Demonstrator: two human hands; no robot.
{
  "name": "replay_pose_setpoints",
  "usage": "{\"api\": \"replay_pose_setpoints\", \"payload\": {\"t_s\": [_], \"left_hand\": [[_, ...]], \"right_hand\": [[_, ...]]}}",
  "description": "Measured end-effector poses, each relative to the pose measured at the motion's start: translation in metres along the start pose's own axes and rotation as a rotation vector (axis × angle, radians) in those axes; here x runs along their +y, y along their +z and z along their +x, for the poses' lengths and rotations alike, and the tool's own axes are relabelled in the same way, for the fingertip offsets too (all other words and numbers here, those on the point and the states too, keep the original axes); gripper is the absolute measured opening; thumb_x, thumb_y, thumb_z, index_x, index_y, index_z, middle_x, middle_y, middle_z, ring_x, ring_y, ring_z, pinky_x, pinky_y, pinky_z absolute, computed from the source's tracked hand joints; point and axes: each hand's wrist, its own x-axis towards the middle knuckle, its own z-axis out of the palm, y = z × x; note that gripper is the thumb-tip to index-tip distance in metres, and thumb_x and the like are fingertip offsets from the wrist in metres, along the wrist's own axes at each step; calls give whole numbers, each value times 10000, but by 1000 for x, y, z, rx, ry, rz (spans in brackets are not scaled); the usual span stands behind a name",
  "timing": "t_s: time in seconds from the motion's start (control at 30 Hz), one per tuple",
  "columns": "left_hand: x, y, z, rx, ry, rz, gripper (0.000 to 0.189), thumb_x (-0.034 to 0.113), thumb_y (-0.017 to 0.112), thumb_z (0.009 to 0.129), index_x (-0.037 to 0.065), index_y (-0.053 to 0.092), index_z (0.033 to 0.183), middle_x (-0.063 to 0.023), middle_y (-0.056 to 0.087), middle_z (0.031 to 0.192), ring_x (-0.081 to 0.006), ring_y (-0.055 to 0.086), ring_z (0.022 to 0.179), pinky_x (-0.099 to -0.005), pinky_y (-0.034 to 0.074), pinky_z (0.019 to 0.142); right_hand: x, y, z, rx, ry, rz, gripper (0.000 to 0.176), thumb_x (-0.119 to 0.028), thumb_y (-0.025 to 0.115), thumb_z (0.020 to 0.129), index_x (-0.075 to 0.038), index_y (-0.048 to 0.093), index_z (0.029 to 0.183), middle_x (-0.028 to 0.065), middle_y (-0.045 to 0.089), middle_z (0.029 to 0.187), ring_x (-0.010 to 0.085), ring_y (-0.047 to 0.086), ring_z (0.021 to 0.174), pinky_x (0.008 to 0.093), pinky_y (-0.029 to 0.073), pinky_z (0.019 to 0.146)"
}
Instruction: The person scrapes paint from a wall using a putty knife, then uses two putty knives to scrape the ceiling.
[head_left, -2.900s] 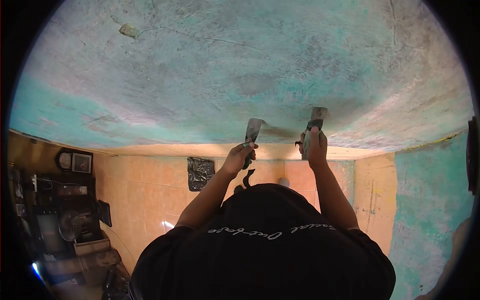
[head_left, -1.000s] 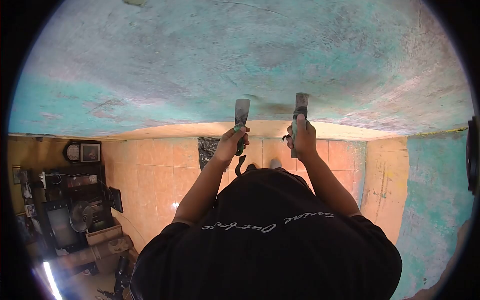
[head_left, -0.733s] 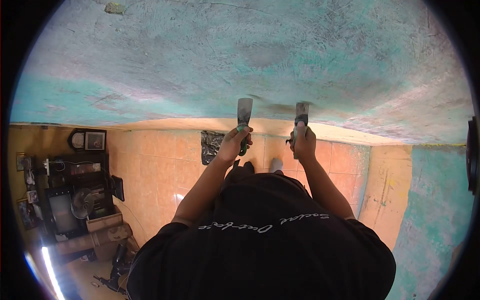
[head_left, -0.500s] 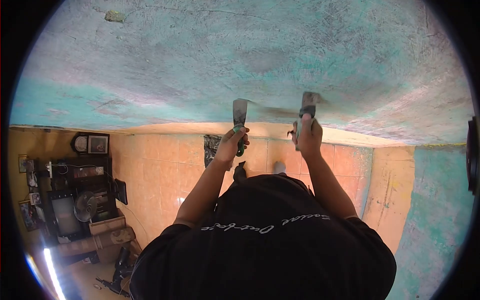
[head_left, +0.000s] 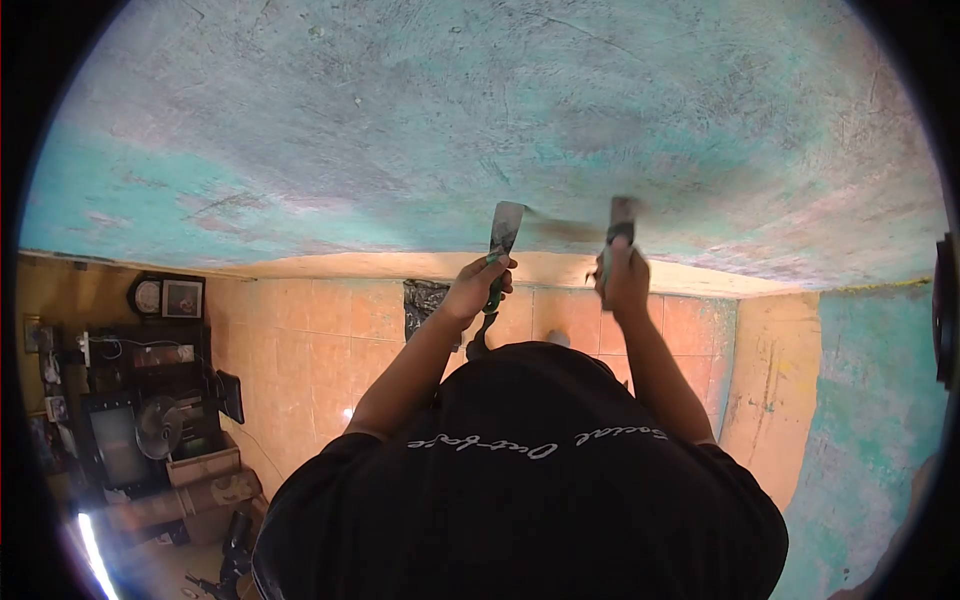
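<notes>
Left scraper [head_left: 505, 228] stands with its flat metal blade raised to the ceiling [head_left: 400, 120], leaning a little to the right. Whether its edge touches the surface cannot be told. The left hand [head_left: 478, 290] has its grip closed around the green handle, just below the blade.

Near it on the right is the right scraper [head_left: 620, 222], upright and slightly blurred, with its blade end against the ceiling. The right hand [head_left: 625, 283] has its grip closed around the handle, with a finger lying up along it. A dark streak [head_left: 565, 228] on the ceiling runs between the two blades.

Both arms reach up from a black shirt [head_left: 520, 500] with white lettering that fills the lower middle of the view.

The ceiling is rough and patchy, turquoise paint mixed with grey and pinkish worn areas. Below it an orange tiled wall [head_left: 330, 340] carries a dark plaque [head_left: 425, 298] just left of the left hand. Far to the left, a round clock [head_left: 147, 296] and a framed picture [head_left: 182, 298] hang side by side. Beneath them are dark shelves with a screen [head_left: 115, 445] and a small fan [head_left: 155, 428], and a cardboard box [head_left: 205, 465] sits just below. On the right stands a wall [head_left: 870, 420] with worn turquoise paint.
</notes>
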Motion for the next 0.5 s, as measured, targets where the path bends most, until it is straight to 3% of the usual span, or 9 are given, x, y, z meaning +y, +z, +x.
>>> {"api": "replay_pose_setpoints", "payload": {"t_s": [0.13, 0.23, 0.33, 0.47, 0.5], "left_hand": [[3, -12, 1, -60, 6, 0, 318, 338, 527, 936, 37, 580, 1025, -12, 561, 782, -130, 570, 722, -276, 460, 656], [6, -21, 2, -94, 29, 2, 327, 344, 524, 937, 35, 580, 1027, -16, 562, 786, -130, 569, 716, -277, 461, 656], [8, -35, 0, -116, 44, -12, 346, 361, 509, 941, 33, 579, 1028, -22, 562, 792, -133, 568, 722, -281, 462, 660], [11, -55, -2, -108, 46, 13, 367, 379, 488, 946, 33, 579, 1031, -27, 561, 798, -137, 564, 733, -288, 460, 672], [13, -59, -3, -110, 28, 13, 369, 381, 485, 947, 34, 579, 1031, -27, 561, 799, -138, 562, 734, -290, 460, 675]], "right_hand": [[-42, 18, 5, 80, -196, 243, 458, -389, 443, 960, -42, 491, 667, 25, 453, 486, 109, 427, 381, 262, 345, 379], [7, 16, 12, 42, -180, 77, 463, -396, 447, 959, -42, 486, 664, 21, 452, 486, 111, 427, 381, 267, 346, 368], [63, 21, -9, -47, 98, -114, 488, -487, 473, 929, -51, 518, 716, 38, 490, 536, 117, 444, 380, 263, 355, 356], [43, 47, -11, 32, 172, -28, 495, -478, 482, 929, -40, 522, 703, 34, 495, 542, 117, 458, 398, 270, 367, 376], [26, 51, -9, 15, 53, -20, 502, -490, 483, 926, -43, 507, 700, 30, 485, 540, 116, 450, 395, 265, 362, 374]]}}
